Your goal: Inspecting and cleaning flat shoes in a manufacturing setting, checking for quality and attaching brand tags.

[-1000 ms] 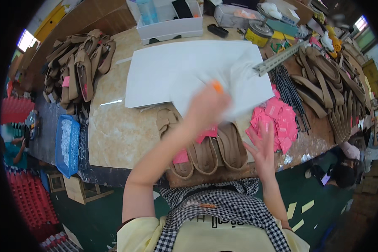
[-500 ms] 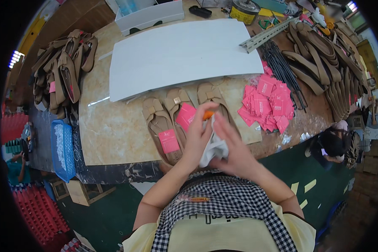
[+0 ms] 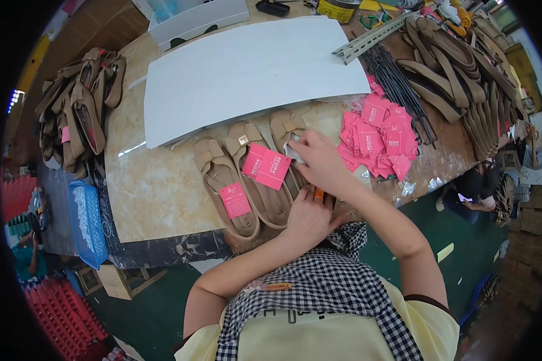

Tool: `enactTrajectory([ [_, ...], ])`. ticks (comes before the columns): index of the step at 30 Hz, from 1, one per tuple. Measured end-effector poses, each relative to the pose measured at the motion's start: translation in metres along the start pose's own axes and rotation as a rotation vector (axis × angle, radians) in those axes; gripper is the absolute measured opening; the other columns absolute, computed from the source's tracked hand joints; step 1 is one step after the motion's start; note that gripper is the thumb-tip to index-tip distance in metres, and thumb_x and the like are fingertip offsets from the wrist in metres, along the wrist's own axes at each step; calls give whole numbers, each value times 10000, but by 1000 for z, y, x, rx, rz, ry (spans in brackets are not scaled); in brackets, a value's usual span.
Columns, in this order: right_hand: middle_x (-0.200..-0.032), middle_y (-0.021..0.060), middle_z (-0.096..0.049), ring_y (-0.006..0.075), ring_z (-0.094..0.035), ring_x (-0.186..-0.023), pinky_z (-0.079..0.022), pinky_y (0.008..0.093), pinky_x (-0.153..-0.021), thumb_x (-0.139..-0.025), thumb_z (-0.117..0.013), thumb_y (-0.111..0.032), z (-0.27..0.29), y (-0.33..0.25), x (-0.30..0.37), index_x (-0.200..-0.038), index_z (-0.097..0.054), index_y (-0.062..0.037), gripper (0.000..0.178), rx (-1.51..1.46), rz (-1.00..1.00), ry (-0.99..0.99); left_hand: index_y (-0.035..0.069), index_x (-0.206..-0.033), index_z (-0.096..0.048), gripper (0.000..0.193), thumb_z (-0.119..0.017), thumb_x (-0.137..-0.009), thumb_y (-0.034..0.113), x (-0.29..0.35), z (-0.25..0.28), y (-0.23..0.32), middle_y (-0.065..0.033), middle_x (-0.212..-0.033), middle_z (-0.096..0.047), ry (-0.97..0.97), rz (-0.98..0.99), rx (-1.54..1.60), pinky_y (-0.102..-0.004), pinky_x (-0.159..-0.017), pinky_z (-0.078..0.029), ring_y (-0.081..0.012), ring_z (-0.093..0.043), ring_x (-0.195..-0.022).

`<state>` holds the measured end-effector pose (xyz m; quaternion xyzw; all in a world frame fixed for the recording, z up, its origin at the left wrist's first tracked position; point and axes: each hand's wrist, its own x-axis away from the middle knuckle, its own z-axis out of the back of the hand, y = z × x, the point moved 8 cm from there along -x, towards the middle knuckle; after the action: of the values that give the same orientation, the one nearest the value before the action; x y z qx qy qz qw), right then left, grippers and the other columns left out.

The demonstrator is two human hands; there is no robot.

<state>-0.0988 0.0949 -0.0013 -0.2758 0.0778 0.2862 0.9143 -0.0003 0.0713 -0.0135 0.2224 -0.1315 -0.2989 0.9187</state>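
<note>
Three tan flat shoes with bows lie side by side at the table's near edge: a left shoe, a middle shoe and a right shoe. My right hand pinches a crumpled white wad against the front opening of the right shoe. Lower down, my left hand is closed near that shoe's heel, around a small orange object, perhaps a handle; its kind is hidden. A pink tag rests in the left shoe, and an unfolded pair of pink tags lies over the middle one.
Beyond the shoes lies a white sheet. To the right are a heap of pink tags, dark thin rods, a metal angle strip and piled tan shoes. More shoes and a blue basket stand left.
My hands, together around the white wad before, have parted. The right brought the wad to the right shoe; the left moved down to its heel. The middle shoe's pink tag now lies spread wider.
</note>
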Motion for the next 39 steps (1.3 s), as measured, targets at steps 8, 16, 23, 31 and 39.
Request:
enactTrajectory([
  [8, -1057, 157, -541, 337, -550, -1016, -466, 430, -846, -764, -750, -150, -10, 54, -10, -1274, -527, -11, 574, -77, -340, 18, -27, -1083, -662, 673, -591, -828, 591, -10, 11, 2, -259, -1004, -652, 34, -134, -184, -436, -979, -382, -343, -623, -984],
  [16, -1175, 157, -559, 255, -576, -1043, -472, 317, -873, -830, -693, -70, 45, 17, 45, -1320, -536, -18, 518, -373, -382, 117, 256, -1396, -484, 550, -573, -896, 465, -85, 195, -226, -195, -1262, -542, 754, 307, -663, -676, -1012, -286, -337, -405, -1318],
  [23, -1294, 173, -553, 261, -578, -1160, -507, 374, -936, -899, -622, -135, 52, 15, 59, -1359, -501, -36, 486, -1214, -624, 554, 80, -829, -611, 165, -641, -800, 240, -60, 143, -73, -163, -779, -558, 492, -98, -25, -481, -811, -488, -340, -571, -821],
  [31, -1370, 127, -520, 242, -522, -1258, -445, 391, -1043, -957, -539, -106, -8, -50, 70, -1419, -408, -30, 487, -1658, -1185, -174, 175, -969, -714, 248, -710, -731, 243, 59, 142, -23, -155, -1118, -609, 754, -375, 228, -426, -1010, -426, -288, -543, -1121],
  [39, -1397, 201, -481, 295, -482, -1291, -411, 375, -1041, -796, -727, -110, 35, -88, -7, -1411, -429, -14, 691, -407, 64, 67, 17, -1413, -417, 485, -476, -988, 242, 41, 119, -109, -130, -1299, -529, 685, 193, 1262, -317, -995, -418, -175, -507, -1185],
])
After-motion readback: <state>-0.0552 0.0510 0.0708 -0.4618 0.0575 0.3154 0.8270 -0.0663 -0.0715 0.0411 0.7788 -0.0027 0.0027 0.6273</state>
